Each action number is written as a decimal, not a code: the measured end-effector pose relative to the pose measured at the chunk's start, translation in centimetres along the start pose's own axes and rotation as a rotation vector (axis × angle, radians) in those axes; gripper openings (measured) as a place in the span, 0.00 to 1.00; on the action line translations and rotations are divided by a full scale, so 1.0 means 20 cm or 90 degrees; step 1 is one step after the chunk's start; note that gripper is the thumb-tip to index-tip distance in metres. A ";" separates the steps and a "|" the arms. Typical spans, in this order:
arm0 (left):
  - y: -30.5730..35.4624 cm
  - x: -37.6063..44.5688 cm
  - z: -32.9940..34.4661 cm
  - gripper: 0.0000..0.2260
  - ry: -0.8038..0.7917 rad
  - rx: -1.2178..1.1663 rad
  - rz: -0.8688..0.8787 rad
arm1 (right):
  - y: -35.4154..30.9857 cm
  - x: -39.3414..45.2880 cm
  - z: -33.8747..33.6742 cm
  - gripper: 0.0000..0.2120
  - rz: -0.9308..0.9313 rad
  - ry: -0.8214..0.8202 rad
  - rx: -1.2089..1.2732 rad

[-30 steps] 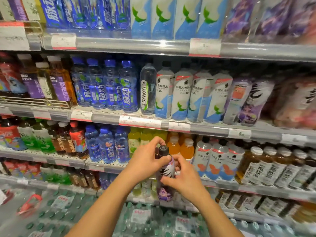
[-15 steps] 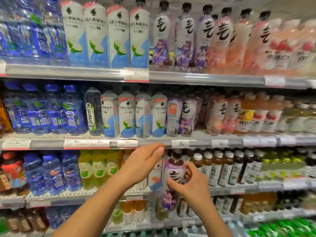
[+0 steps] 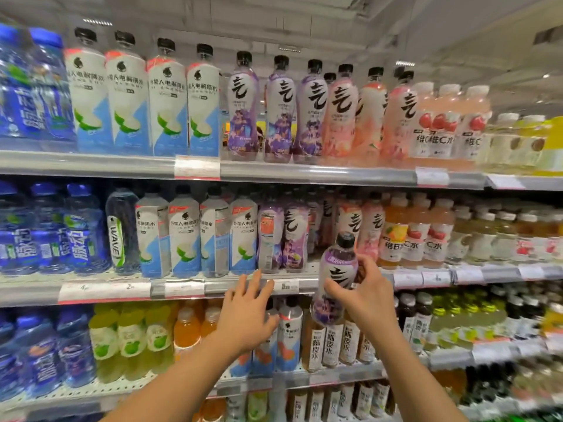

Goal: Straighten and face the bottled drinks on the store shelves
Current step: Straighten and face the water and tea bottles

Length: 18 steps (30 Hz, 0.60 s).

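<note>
— What is the right hand (image 3: 367, 295) doing?

— It is wrapping its grip around a purple-labelled bottle (image 3: 335, 280) with a black cap, thumb on the label's front and fingers curling round the far side. The bottle is hanging upright in the air, just in front of the middle shelf's edge (image 3: 231, 286), between the purple bottles (image 3: 281, 236) and the pink bottles (image 3: 364, 229) standing on that shelf.

— And the left hand (image 3: 245, 318)?

— It is holding nothing. Its fingers are lying straight and spread apart, reaching up toward the price rail beneath the purple bottles; whether the fingertips are touching the rail cannot be told.

— What is standing round about?

— White-and-blue bottles (image 3: 198, 236) are filling the middle shelf to the left, with a clear bottle marked WAVE (image 3: 120, 233) beside them and blue bottles (image 3: 48, 233) further left. The top shelf (image 3: 304, 173) is carrying a matching row of purple and pink bottles, facing forward. One purple-group bottle on the middle shelf is showing its back label.
</note>
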<state>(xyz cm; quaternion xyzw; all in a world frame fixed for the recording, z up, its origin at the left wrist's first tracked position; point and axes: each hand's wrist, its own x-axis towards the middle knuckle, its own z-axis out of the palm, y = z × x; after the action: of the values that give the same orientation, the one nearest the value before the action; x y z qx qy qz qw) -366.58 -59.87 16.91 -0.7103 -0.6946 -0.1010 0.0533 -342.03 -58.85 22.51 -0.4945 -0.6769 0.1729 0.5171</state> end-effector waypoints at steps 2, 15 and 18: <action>0.01 0.02 0.06 0.35 0.006 -0.018 -0.034 | 0.03 0.06 -0.01 0.27 -0.011 -0.003 -0.003; -0.05 0.04 0.17 0.37 0.047 0.073 -0.028 | 0.02 0.46 0.06 0.25 -0.081 0.057 0.013; -0.03 0.04 0.16 0.38 0.033 0.089 -0.026 | 0.01 0.50 0.09 0.25 -0.089 0.082 0.013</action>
<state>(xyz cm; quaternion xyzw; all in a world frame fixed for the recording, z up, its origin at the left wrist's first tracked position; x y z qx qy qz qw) -367.03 -58.39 13.84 -0.6877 -0.7127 -0.0717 0.1188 -343.28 -49.89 26.95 -0.4509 -0.6730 0.1113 0.5756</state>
